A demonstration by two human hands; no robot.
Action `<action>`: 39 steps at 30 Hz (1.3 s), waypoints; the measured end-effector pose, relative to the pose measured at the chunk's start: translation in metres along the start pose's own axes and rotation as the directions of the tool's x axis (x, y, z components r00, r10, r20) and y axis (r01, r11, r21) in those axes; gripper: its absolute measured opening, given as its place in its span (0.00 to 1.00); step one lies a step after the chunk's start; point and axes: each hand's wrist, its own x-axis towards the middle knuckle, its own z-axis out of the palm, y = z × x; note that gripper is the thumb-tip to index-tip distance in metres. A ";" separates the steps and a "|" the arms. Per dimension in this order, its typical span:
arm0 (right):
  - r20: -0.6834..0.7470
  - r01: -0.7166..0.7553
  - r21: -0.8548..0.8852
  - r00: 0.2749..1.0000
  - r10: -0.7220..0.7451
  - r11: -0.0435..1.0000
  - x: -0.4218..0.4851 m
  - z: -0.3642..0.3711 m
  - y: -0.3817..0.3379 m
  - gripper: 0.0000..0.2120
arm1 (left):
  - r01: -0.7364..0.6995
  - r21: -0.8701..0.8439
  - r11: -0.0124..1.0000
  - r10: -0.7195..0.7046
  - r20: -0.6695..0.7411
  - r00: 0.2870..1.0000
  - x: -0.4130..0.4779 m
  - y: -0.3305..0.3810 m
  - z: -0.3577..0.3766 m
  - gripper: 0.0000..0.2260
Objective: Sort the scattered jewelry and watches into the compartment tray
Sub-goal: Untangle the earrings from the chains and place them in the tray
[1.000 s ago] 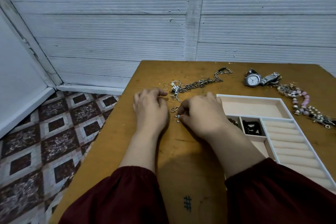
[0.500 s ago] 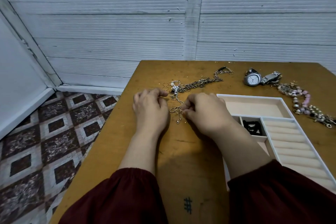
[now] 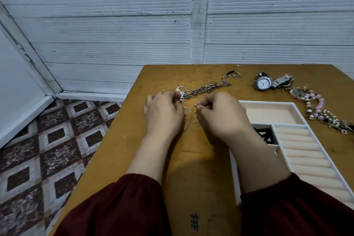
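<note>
A tangle of thin chains (image 3: 206, 88) lies on the wooden table (image 3: 201, 159) beyond both hands. My right hand (image 3: 222, 115) pinches the end of a fine chain (image 3: 191, 117) that hangs down between the hands. My left hand (image 3: 162, 113) has its fingers curled onto the tangle's left end by some small rings and beads (image 3: 181, 93). The white compartment tray (image 3: 293, 105) sits to the right; one small cell holds dark jewelry (image 3: 263, 134), and padded ring rolls (image 3: 306, 151) fill its right side.
A silver wristwatch (image 3: 263, 83) with a metal band lies at the back right. Pink and pearl beaded bracelets (image 3: 314, 105) trail along the table's right edge. The table's left edge drops to a patterned tile floor (image 3: 47, 149). A white panelled wall stands behind.
My right hand has moved up and away from me, drawing the fine chain out of the tangle. My left hand has shifted slightly toward the rings.
</note>
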 end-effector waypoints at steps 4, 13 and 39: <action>-0.017 -0.062 0.292 0.997 0.070 0.954 0.004 -0.002 0.002 0.07 | 0.034 0.132 0.991 -0.038 0.025 0.999 0.016 0.006 0.005 0.13; -0.047 -0.092 0.219 0.993 0.104 0.971 0.007 -0.002 0.006 0.05 | 0.087 0.299 0.950 -0.095 0.010 0.995 0.036 0.012 0.023 0.14; -0.036 -0.105 0.269 0.992 0.119 0.957 0.005 -0.003 0.005 0.11 | 0.132 -0.452 0.882 -0.138 0.019 0.990 0.041 -0.004 0.013 0.04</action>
